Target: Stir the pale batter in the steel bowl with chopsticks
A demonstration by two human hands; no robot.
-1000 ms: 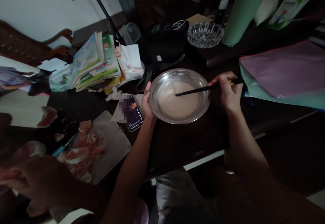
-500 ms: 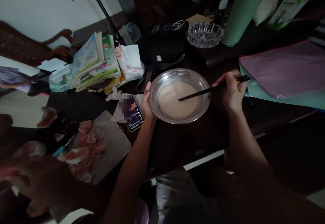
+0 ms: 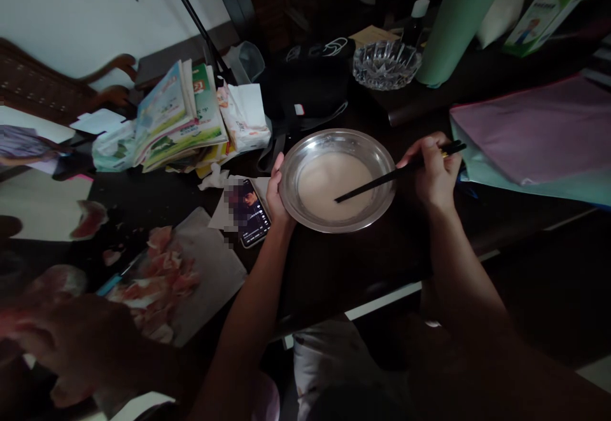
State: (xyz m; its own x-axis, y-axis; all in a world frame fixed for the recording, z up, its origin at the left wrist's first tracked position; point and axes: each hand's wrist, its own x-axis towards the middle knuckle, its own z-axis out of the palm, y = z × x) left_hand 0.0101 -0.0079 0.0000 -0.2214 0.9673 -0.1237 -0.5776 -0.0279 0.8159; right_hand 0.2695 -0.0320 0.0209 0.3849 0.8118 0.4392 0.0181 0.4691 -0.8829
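My left hand (image 3: 278,193) grips the left rim of a shiny metal bowl (image 3: 340,223), its fingers partly hidden behind the rim. A pale, milky batter-like liquid (image 3: 319,182) covers the bottom of the bowl. In my right hand (image 3: 436,172) is a pair of black chopsticks (image 3: 377,182), held closed in the fingers at the right of the bowl. Their tips dip into the liquid near its middle, and their back ends stick out past my knuckles. Just left of my left hand lies a lit phone (image 3: 252,214) on white paper.
At the lower left, another person's hand (image 3: 81,338) is blurred near pomelo-like peel scraps (image 3: 162,281) on a pale sheet. Magazines (image 3: 181,115) are stacked at the back left. Behind the bowl stand a glass ashtray (image 3: 386,67) and a green cylinder (image 3: 458,26); a pink folder (image 3: 534,128) lies right.
The chopstick tips have moved slightly nearer to me in the liquid, and my right hand has shifted a little left. My left hand and the bowl stay in place.
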